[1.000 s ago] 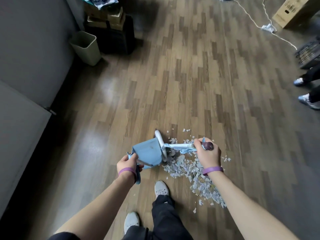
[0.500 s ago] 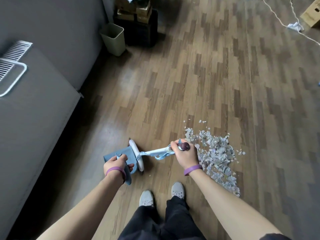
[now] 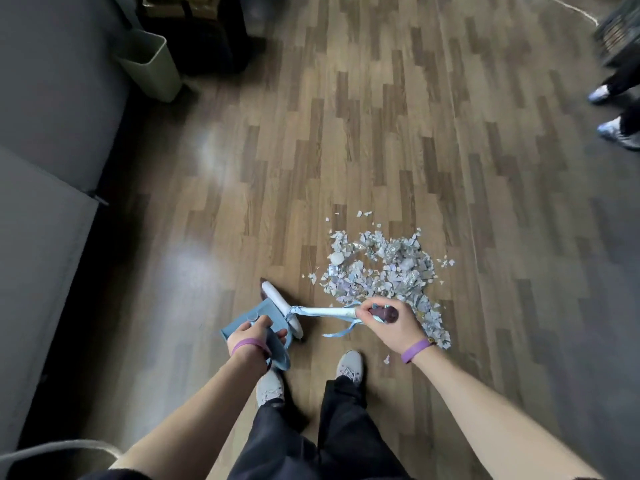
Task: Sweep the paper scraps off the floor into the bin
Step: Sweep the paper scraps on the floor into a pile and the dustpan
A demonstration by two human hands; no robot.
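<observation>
Since the frame half a second back shows a white grille at far left and none of the bystander's feet, the view has swung to the right: the grille is gone, and a second person's shoes (image 3: 618, 131) are in view at the right edge. The wood-pattern floor (image 3: 346, 150) fills most of the view. The pile of paper scraps (image 3: 381, 271) now sits ahead of the right hand, where before it lay mainly to that hand's right. It is on the floor, right of the dustpan and well apart from the bin. The brush head is at the pan's mouth, as it was.

Containers:
- Waste bin (image 3: 156, 71), pale, open-topped, upright at upper left against the grey wall, beside dark stacked boxes (image 3: 207, 39). The interior is in shadow, so its contents cannot be told.
- Blue dustpan (image 3: 239, 325), on the floor, left of the pile. The hand and brush cover most of it, so what lies in it cannot be told.

Hands:
- Right hand (image 3: 389, 320): forearm reaching forward, back of hand up, fingers curled tight round the handle of the hand brush (image 3: 322, 310). The purple handle end sticks out past the fist. The white brush head (image 3: 278, 304) lies across the pan's open edge, and a light blue ribbon (image 3: 341, 329) trails from the handle.
- Left hand (image 3: 254, 336): fingers wrapped round the dustpan's handle, thumb on top.
- A purple wristband on each wrist.
</observation>
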